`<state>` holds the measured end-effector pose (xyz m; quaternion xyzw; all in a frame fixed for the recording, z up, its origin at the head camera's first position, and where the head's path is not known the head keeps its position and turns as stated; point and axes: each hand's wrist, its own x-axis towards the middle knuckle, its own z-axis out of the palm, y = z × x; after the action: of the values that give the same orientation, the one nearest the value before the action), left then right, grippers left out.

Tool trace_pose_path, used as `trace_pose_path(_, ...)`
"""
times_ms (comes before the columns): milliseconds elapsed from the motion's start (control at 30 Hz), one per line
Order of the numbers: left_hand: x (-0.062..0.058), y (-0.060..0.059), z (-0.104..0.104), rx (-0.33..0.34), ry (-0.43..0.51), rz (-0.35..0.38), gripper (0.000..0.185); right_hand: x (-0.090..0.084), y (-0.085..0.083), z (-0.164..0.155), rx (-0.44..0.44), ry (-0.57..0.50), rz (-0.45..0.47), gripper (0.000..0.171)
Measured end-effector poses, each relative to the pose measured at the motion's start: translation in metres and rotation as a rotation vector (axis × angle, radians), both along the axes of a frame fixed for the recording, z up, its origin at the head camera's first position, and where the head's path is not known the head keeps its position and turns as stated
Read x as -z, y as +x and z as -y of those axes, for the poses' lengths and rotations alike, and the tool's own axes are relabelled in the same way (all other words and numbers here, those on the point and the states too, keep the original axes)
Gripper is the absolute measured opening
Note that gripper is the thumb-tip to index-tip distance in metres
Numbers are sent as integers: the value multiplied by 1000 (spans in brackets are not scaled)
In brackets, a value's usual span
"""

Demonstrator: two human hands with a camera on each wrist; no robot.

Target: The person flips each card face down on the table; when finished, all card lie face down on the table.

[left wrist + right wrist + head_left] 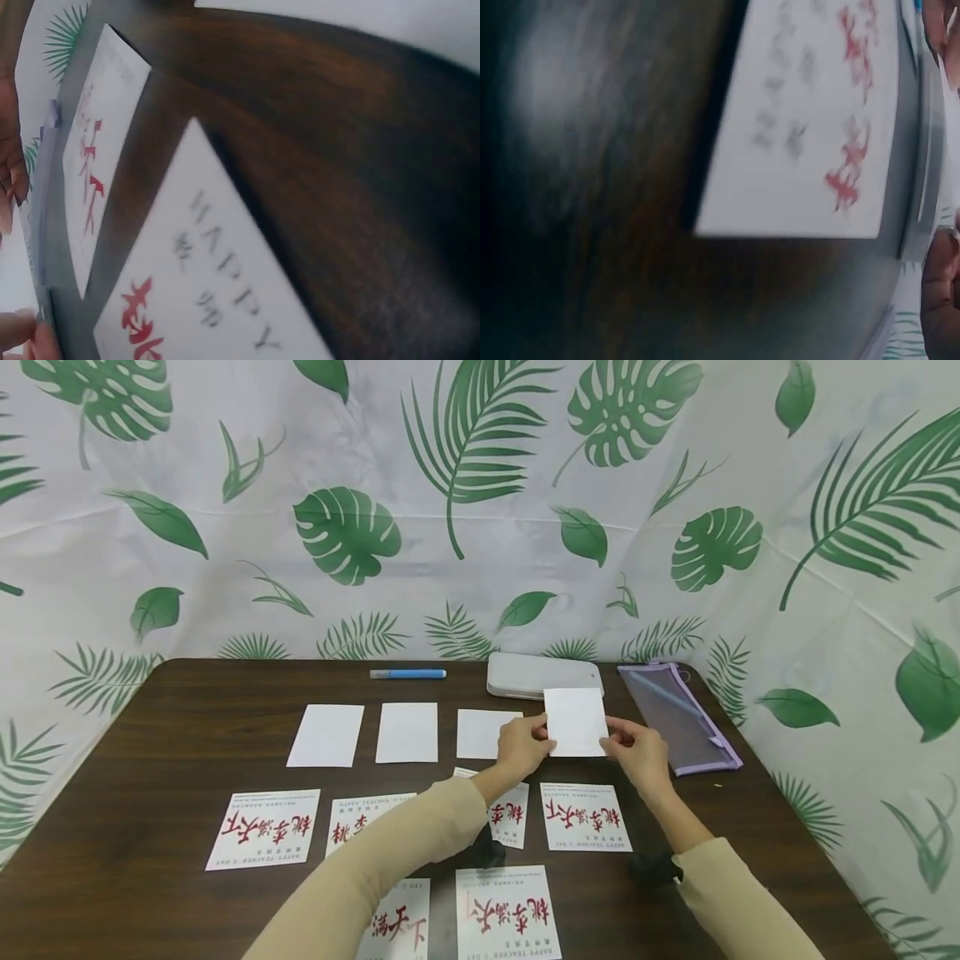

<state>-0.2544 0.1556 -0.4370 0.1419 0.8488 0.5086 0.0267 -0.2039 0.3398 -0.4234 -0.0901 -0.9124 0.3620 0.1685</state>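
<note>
Both hands pinch a blank white card [576,722] by its side edges, over the back right of the dark table. My left hand [522,747] grips its left edge and my right hand [637,756] its right edge. Left of it are three more blank cards in a row: one [326,736] far left, one [407,732] in the middle, and one [480,732] partly behind the left hand. In the left wrist view, the left fingers [45,341] show at the lower left corner. At the right wrist view's right edge, parts of both hands [941,289] appear.
Several square cards with red characters, one of them [587,817] below the held card, lie nearer the front; the left sleeve covers some. At the back are a blue marker [420,674], a white case [543,673] and a purple-edged mesh pouch [675,727]. A leaf-print cloth [480,577] hangs behind.
</note>
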Motion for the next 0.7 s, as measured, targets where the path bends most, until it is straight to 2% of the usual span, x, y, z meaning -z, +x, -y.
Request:
trace_pose_path(100, 2, 1, -2, 21, -71, 11, 41, 4, -1, -5, -31, -2, 59, 33)
trace_pose_path(267, 3, -1, -4, 79, -170, 16, 9, 10, -1, -9, -59, -15, 102, 31)
trace_pose_path(433, 1, -3, -7, 124, -266, -51, 26, 14, -2, -12, -67, 31, 130, 30)
trace_pose_path(700, -4, -5, -7, 147, -341, -95, 27, 12, -7, -15, -63, 85, 216, 34)
